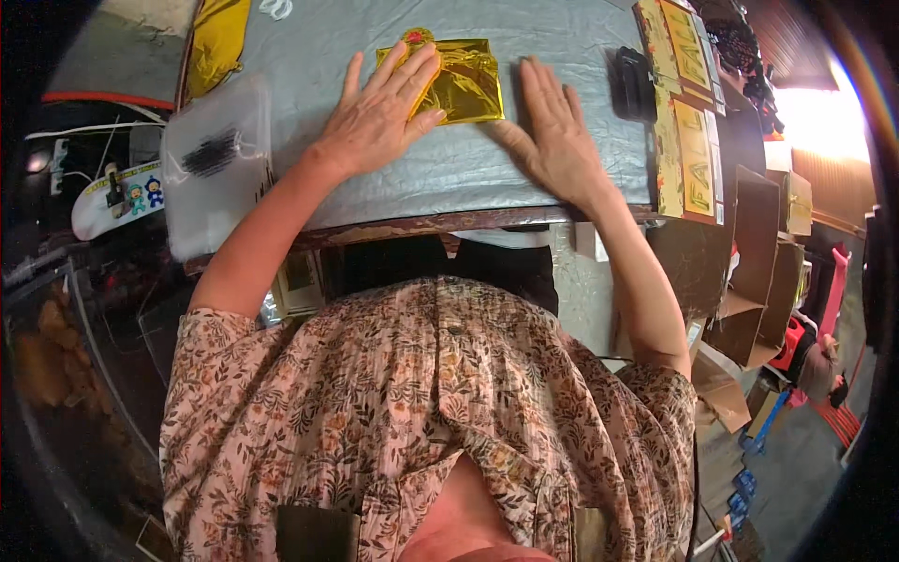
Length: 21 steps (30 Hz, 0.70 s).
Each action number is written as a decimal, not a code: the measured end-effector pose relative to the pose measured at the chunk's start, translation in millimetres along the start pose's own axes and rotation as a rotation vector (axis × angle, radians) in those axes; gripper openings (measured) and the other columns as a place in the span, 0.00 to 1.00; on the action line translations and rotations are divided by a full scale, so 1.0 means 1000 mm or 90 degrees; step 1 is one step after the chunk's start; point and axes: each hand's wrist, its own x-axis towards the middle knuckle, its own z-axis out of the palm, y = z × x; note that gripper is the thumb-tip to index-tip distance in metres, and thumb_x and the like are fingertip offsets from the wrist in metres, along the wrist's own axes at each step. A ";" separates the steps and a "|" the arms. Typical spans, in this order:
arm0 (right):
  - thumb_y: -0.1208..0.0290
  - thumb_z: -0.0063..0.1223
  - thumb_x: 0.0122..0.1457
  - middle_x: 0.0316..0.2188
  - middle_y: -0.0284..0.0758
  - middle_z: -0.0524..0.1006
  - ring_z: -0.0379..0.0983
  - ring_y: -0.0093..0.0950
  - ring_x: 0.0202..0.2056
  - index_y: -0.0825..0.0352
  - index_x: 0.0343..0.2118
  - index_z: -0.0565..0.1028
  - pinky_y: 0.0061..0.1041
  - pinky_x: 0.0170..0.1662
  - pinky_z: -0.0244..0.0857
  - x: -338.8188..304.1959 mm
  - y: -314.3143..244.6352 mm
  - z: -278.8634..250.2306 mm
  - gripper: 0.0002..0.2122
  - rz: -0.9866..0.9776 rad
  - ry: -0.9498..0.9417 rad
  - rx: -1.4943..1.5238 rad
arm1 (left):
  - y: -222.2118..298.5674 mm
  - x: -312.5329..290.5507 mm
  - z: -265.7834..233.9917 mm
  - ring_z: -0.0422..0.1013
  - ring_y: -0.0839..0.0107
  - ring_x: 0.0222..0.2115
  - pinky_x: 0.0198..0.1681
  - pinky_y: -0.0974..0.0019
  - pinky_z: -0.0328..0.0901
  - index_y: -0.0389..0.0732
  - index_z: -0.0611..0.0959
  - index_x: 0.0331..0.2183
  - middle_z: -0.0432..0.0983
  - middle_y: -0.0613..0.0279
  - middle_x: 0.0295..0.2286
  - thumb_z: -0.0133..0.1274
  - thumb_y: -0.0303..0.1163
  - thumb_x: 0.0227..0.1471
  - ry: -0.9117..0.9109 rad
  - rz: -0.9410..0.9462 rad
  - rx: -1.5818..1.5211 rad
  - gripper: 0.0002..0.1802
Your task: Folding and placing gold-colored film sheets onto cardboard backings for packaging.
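- Foil piece: a shiny gold foil piece [468,80] lay on the cloth-covered table [459,183], roughly midway between its left and right edges and inward from its near edge.
- Work done: the foil piece was spread broadly flat, its four-sided outline readable at the right end; a round tab [415,36] with a red mark showed at its far side.
- Work remaining: creases crossed the visible surface, so the flattening, as judged here, was incomplete. Whether the foil was one layer or several could not be told.
- Left hand: the left hand [384,108] was palm down with fingers extended over the foil's left part, pressing or resting rather than grasping.
- Right hand: the right hand [560,136] lay unclenched and holding nothing visible, just beside the foil's right side; contact between thumb and foil could not be confirmed.
- Surroundings: a yellow-gold pouch [215,47] and a translucent plastic sleeve [215,164] lay along the table's left edge; a black object [634,84] and printed cardboard boxes [688,159] occupied the right edge, the boxes reaching the near right corner.
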 end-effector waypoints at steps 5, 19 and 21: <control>0.45 0.64 0.53 0.65 0.48 0.62 0.59 0.46 0.63 0.71 0.64 0.62 0.45 0.66 0.51 0.024 0.008 -0.008 0.43 0.011 0.056 0.204 | 0.000 0.002 -0.002 0.42 0.59 0.70 0.68 0.33 0.33 0.44 0.55 0.68 0.48 0.64 0.69 0.42 0.55 0.65 0.002 -0.002 0.018 0.40; 0.49 0.73 0.43 0.45 0.41 0.75 0.70 0.40 0.49 0.68 0.49 0.77 0.41 0.56 0.59 0.072 0.013 -0.011 0.34 -0.107 -0.069 0.201 | 0.023 -0.002 -0.027 0.53 0.58 0.66 0.65 0.34 0.40 0.55 0.58 0.67 0.53 0.61 0.66 0.66 0.50 0.46 0.239 -0.074 -0.125 0.53; 0.53 0.74 0.44 0.44 0.40 0.76 0.72 0.40 0.46 0.68 0.50 0.77 0.39 0.55 0.61 0.066 0.007 -0.025 0.32 -0.085 -0.122 0.303 | 0.028 -0.004 -0.033 0.53 0.56 0.66 0.65 0.37 0.42 0.51 0.52 0.68 0.50 0.58 0.67 0.70 0.49 0.42 0.271 -0.085 -0.112 0.60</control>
